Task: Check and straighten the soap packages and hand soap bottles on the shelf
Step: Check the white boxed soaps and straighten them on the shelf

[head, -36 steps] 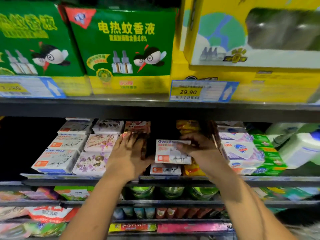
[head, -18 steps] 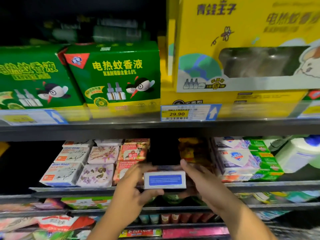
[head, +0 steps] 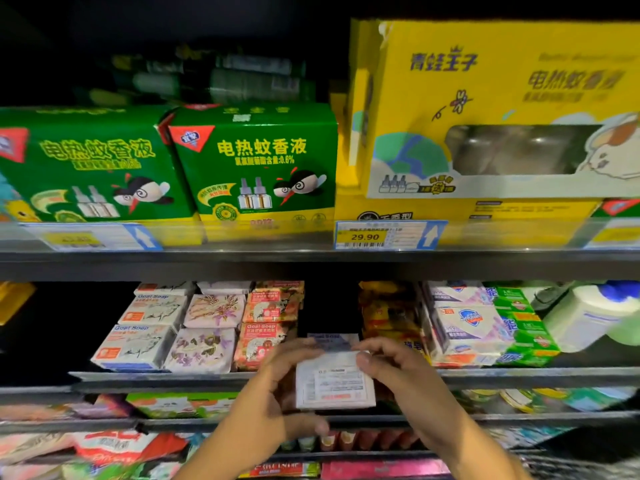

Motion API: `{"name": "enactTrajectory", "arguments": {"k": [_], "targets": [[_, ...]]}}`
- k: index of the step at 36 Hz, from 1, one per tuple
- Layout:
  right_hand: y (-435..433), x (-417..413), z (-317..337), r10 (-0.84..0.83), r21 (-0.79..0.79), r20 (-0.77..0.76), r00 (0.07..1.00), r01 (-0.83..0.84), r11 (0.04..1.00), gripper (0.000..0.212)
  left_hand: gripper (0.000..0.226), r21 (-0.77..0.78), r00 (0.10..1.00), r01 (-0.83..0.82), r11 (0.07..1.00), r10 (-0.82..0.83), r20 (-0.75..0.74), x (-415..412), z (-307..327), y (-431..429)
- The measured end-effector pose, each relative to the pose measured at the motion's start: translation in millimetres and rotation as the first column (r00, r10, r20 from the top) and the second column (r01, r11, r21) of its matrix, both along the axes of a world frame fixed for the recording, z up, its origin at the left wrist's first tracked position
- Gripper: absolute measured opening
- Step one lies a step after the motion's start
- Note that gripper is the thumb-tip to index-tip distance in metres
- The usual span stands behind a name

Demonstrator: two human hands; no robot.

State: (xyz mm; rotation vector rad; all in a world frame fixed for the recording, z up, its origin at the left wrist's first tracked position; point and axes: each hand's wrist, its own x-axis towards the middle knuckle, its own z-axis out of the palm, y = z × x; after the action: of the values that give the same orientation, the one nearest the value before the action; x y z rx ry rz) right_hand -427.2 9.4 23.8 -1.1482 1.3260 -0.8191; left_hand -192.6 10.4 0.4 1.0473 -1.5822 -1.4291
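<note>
White rectangular soap box [head: 334, 382], printed label side toward the camera, is held just in front of the grey metal shelf's [head: 156, 375] front rail, near its middle. The left hand [head: 273, 400] grips the box's left side, thumb curled under its bottom edge. The right hand [head: 401, 375] pinches its top right corner. On that shelf lie orange-red soap packs [head: 266, 344] and yellow packets [head: 388, 317].
</note>
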Motion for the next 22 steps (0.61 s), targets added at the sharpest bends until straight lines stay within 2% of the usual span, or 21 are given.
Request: {"name": "enactTrajectory", "arguments": {"k": [3,6,11,13,15,17,20,22], "targets": [[2,6,5,-0.06,0.104,0.077,0.995,0.051,0.993,0.014,0.071,-0.128,0.979,0.14,0.982,-0.117,0.169,7,5,-1],[4,10,12,-0.087,0.19,0.157,0.984,0.057,0.98,0.02,0.072,-0.225,0.943,0.123,0.966,-0.044,0.33,10,7,-5],[5,15,16,-0.072,0.261,0.186,0.98,0.021,0.965,0.037,0.068,-0.254,0.936,0.052,0.966,0.041,0.35,11,12,-13],[5,17,14,-0.07,0.258,0.194,0.978,0.018,0.966,0.04,0.07,-0.211,0.956,-0.024,0.977,0.085,0.281,10,10,-14],[6,19,14,-0.081,0.231,0.212,0.974,0.031,0.972,0.046,0.079,-0.035,0.99,-0.122,0.992,0.124,0.069,5,13,-13],[6,21,14,-0.096,0.197,0.276,0.956,0.041,0.979,0.048,0.088,0.137,0.973,-0.184,0.973,0.2,-0.115,-3,17,-12],[8,25,15,-0.038,0.084,0.226,0.973,0.019,0.996,0.04,0.062,0.234,0.928,-0.275,0.933,0.321,-0.189,-12,26,-12],[7,29,17,-0.027,-0.003,0.185,0.982,0.028,1.0,0.044,0.042,0.291,0.9,-0.322,0.901,0.387,-0.203,-14,28,-15]]}}
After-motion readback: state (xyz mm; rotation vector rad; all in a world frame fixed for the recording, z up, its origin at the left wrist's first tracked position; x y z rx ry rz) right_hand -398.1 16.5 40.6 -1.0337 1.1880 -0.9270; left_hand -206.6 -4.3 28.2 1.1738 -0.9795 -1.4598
